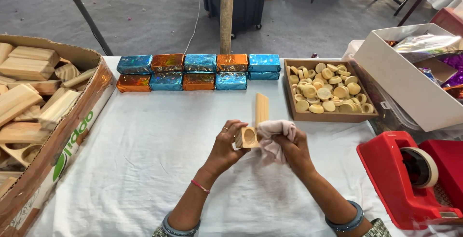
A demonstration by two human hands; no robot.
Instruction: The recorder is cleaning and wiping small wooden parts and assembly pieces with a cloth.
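the left hand (225, 146) is lifted a bit over the white table cloth (144, 160), wrist bent, fingers curled around a small wooden block (248, 137) with a round hole in it. the right hand (291, 148) comes in from the other side, fingers pinched on a pale pink cloth (275, 135) that presses on the block. both hands meet in the middle of the table, near the front edge.

a long wooden piece (261, 108) lies just behind the block. further back is a row of shiny blue and orange wrapped boxes (197, 72). a tray of round wooden discs (324, 91) sits back right. a big cardboard box of wood (43, 116) fills the left edge, and a red tape holder (405, 179) sits close on the right. there is open cloth around the hands.
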